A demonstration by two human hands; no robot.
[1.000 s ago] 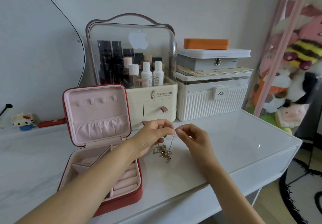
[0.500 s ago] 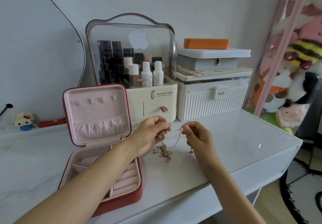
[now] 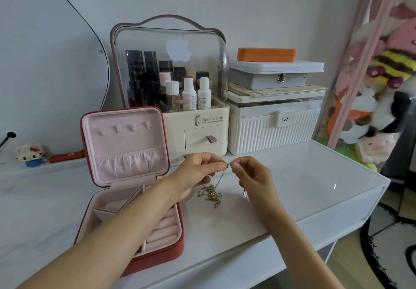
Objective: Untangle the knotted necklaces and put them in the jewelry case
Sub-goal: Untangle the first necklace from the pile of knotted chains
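**Necklaces: teasing one chain free of the knot**

Necklaces (image 3: 210,195) lie in a tangled gold heap on the white tabletop (image 3: 292,189), just right of the open red jewelry case (image 3: 135,201) and between our two wrists. One thin silvery chain (image 3: 221,177) rises out of the heap to our fingertips, which meet just above it.

Our left hand (image 3: 198,174) pinches the chain's upper end between thumb and forefinger, the other fingers curled under. Our right hand (image 3: 252,176) pinches the same end from the other side, thumb and forefinger closed on it, almost touching the left fingertips. A small pendant (image 3: 244,193) hangs below the right hand; we cannot tell which chain it belongs to.

We judge the step in hand to be working at the clasp or end of this one chain, so that it can be drawn out of the clump. To do it well, we keep the pull light and upward, letting the heap stay slack on the table, since tension would tighten the knot. We feed the freed end back through loops rather than dragging. The case's compartments stand open and close by, ready for the first freed chain.
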